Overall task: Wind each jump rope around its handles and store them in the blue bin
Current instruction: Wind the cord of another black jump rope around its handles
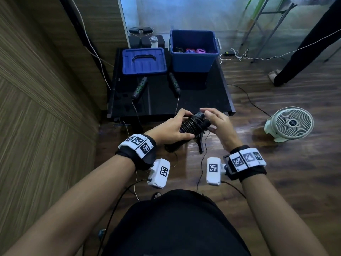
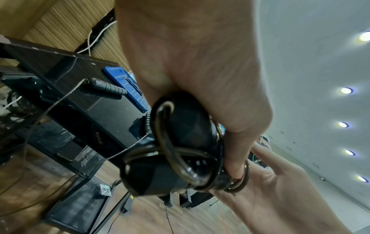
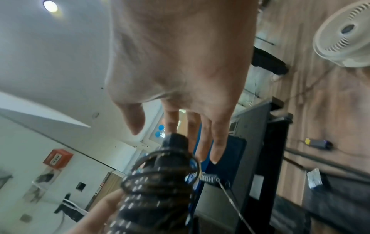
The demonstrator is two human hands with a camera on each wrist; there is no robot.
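The left hand [image 1: 170,127] grasps a black jump rope [image 1: 191,124] wound around its handles, held just in front of the bench [image 1: 203,93]. The right hand [image 1: 216,122] hovers at the bundle's top end, fingers relaxed — gripping nothing. On the bench stand the blue bin [image 1: 193,60] and its lid [image 1: 144,60] — before them lies a second rope's handles [image 1: 141,86], unwound.

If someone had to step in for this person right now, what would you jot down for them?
Left hand grips a black rope bundle, coils already wound round its handles. Right hand is at the bundle's top end with straight fingers.
Blue bin stands open on the black table, wound ropes inside; its lid lies beside it.
Left: finish this bundle and bin it, then wind the unwound rope whose two handles lie on the table.
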